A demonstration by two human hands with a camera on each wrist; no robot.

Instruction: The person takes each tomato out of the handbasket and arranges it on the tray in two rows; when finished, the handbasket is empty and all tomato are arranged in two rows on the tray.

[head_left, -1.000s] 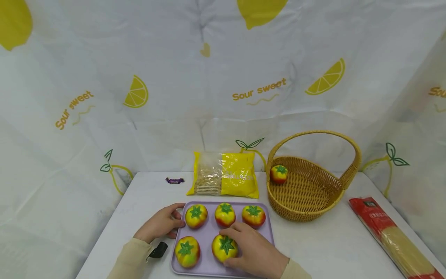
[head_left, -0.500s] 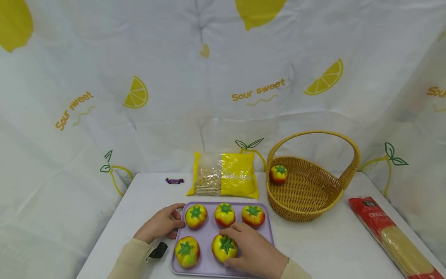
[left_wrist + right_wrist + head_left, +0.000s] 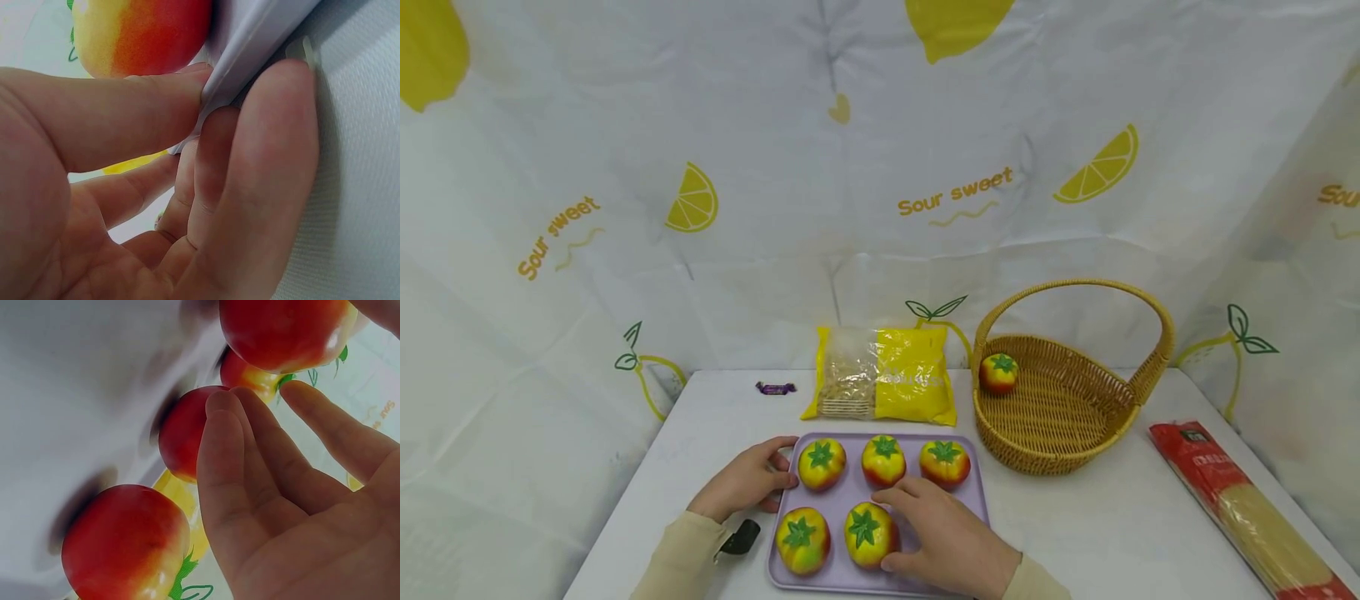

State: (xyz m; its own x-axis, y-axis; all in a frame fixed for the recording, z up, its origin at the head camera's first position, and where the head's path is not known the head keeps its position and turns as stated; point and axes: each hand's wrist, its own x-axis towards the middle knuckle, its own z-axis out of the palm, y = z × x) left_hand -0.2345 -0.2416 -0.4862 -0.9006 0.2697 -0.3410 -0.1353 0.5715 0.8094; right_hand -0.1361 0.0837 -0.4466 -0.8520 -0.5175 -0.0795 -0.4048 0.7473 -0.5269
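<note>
A lilac tray (image 3: 842,500) carries several red-and-yellow toy fruits with green star-shaped leaf caps. My left hand (image 3: 748,482) grips the tray's left edge, thumb at the rim and fingers curled below it in the left wrist view. Over the tray's front right, my right hand (image 3: 943,537) has its fingers spread and loosely bent, holding nothing. The front middle toy fruit (image 3: 869,535) sits just left of its thumb and fingertips. In the right wrist view, a gap shows between the fingers and this large toy fruit (image 3: 284,331). Another toy fruit (image 3: 803,542) lies at the front left.
Behind the tray lies a yellow food packet (image 3: 913,379), with a purple-wrapped candy (image 3: 777,388) to its left. A wicker basket (image 3: 1052,417) with a tall handle stands back right, one toy fruit (image 3: 998,375) inside. A red noodle packet (image 3: 1247,508) lies far right.
The front middle toy fruit has left the right hand's fingers and shifted a little left, its leaf cap now tilted left. Both hands stay about where they were.
</note>
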